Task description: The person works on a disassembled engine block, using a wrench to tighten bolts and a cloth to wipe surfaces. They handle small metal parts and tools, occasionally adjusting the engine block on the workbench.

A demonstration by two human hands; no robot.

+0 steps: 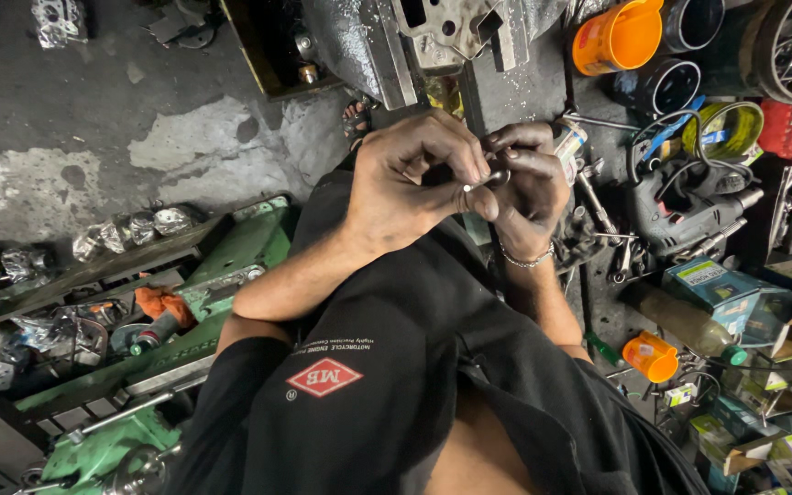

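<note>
Filling the left of the view, a green machine [231, 266] runs slantwise beneath the person's left elbow; take it as the landmark. On its bed, toward its near end, lie an orange rag [163, 302] and crumpled foil bundles [130, 231], set down where they cannot roll off. Well to the right of the machine, past the person's black shirt [387, 367], tools crowd a dark bench: a grey drill [689, 206] lies on its side with its cable looped above it, and further from the machine an orange jug [618, 37] rests tipped among dark cans. Nearer the wearer on that same side stand small cardboard boxes [735, 298] and a little orange cup [650, 357], kept within arm's reach. Up and right of the machine's far end, the two hands meet over the lap, raised close to the eyes, likely so that fine work can be seen. The left hand [410, 183] curls over, thumb and fingers pinched on a small metal part [488, 181], which shows one bright tip. The right hand [529, 188], with a thin bracelet [526, 260] at the wrist, closes on the same part from the other side, steadying it. What the part is cannot be told; it is too small and mostly hidden by fingers.
</note>
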